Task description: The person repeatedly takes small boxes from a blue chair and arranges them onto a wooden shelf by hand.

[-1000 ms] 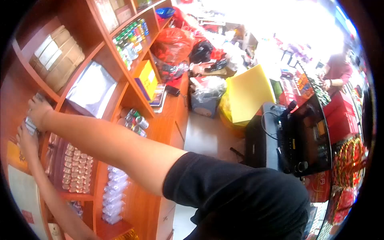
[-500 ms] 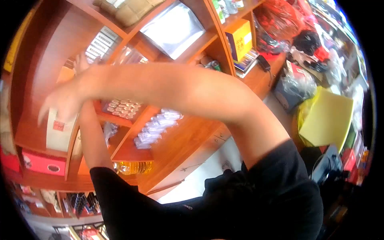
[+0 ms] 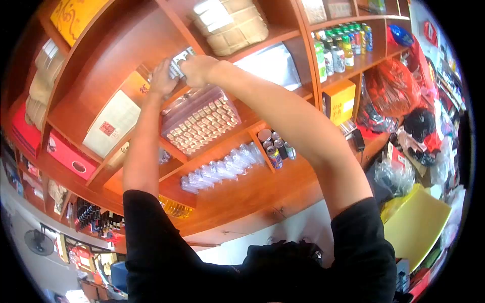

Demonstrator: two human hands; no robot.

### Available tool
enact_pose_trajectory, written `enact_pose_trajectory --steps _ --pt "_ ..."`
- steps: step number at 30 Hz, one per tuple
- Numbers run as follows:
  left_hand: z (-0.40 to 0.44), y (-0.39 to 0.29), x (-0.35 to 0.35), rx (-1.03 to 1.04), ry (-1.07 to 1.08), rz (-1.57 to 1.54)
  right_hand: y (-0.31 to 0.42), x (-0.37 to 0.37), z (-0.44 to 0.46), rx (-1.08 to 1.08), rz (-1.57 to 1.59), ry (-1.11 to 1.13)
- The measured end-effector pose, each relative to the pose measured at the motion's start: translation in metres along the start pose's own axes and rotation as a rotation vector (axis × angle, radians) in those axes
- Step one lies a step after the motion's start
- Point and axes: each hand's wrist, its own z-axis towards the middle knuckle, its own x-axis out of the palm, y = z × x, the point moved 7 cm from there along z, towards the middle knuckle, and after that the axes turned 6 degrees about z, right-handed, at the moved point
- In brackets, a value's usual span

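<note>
Handling is under way at the wooden shelf unit (image 3: 144, 38), where we find both hands on the white printed packs (image 3: 179, 61) in an upper compartment. The left hand (image 3: 164, 79) lies against the near left side of the packs, fingers partly bent; the right hand (image 3: 198, 69) is curled at their right side. We cannot tell whether either hand has a closed grip, since the fingers hide the contact.

Status: we judge the packs to be inside the compartment, with positioning unfinished while both hands remain in contact. Release is not yet done. Squareness and final seating cannot be verified from this angle.

Adjacent items: we note the orange box (image 3: 135, 86) just beside the left hand and the white box with a red seal (image 3: 113, 123) beyond it. Below the right hand, the tray of gold-coloured pieces (image 3: 203, 123) sits in its own compartment, apart from the fingers.
</note>
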Motion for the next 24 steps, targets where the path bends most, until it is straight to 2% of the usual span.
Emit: enact_pose_trajectory --steps 3,5,7,9,10,14,17,19,21,23,24 --pt "-0.011 0.025 0.001 -0.058 -0.069 -0.013 -0.005 0.027 0.027 0.062 -0.017 0.101" --pt "-0.016 0.027 -0.005 -0.069 -0.059 -0.017 -0.017 0.04 0.04 0.247 -0.123 0.103" --pt "-0.023 0.019 -0.012 -0.067 -0.044 -0.026 -0.02 0.052 0.047 0.292 -0.123 0.136" --pt "-0.023 0.013 -0.024 -0.078 -0.143 -0.014 -0.031 0.05 0.057 0.384 -0.132 0.014" --pt "-0.024 0.013 -0.024 -0.083 -0.144 -0.017 -0.033 0.05 0.057 0.411 -0.092 0.057" --pt "-0.032 0.014 -0.026 -0.086 -0.196 0.008 -0.033 0.058 0.061 0.395 -0.119 0.118" --pt "-0.028 0.019 -0.018 -0.127 -0.158 0.004 -0.037 0.059 0.061 0.314 -0.101 0.005" --pt "-0.015 0.024 -0.003 -0.122 -0.078 0.045 -0.038 0.05 0.058 0.233 -0.063 -0.241" --pt "-0.002 0.033 0.006 -0.13 -0.015 0.015 -0.038 0.043 0.061 0.241 -0.036 -0.207" --pt "0.0 0.035 0.008 -0.038 -0.009 -0.093 -0.024 0.036 0.064 0.078 -0.206 -0.317" --pt "0.0 0.04 0.01 -0.059 -0.012 -0.098 -0.021 0.036 0.066 0.081 -0.25 -0.342"
